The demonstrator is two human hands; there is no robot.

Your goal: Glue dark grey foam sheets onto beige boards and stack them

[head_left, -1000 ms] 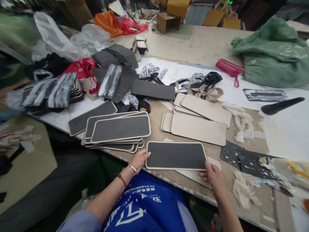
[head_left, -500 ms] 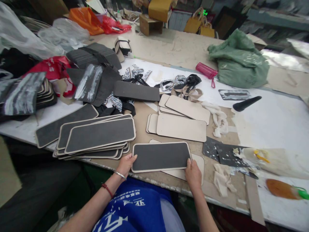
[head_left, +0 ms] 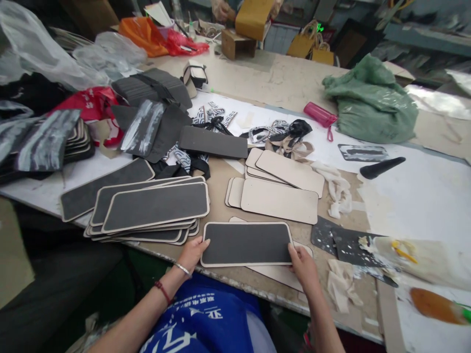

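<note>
Between my two hands is a dark grey panel (head_left: 247, 244) with rounded corners and a cream border. My left hand (head_left: 192, 252) pinches its left end, thumb on the grey face. At the right end my right hand (head_left: 302, 264) grips it in the same way. Under it a cream panel (head_left: 274, 275) lies partly hidden on the table's front edge. To the left sits an overlapping pile of grey, cream-edged panels (head_left: 156, 207). Just beyond the held panel rest several cream panels (head_left: 279, 200), plain side up.
Glue-spotted dark boards (head_left: 349, 242) and cream cloth scraps (head_left: 342, 284) lie on the right, near a bottle of amber liquid (head_left: 434, 305). Further back are a green bag (head_left: 373, 105), a pink pouch (head_left: 319, 113) and patterned straps (head_left: 270, 131). Another person's hand (head_left: 222, 10) shows at the far side.
The held panel has levelled out, its right end dropping slightly. My right hand has moved a little right and down. The whole view has shifted slightly.
</note>
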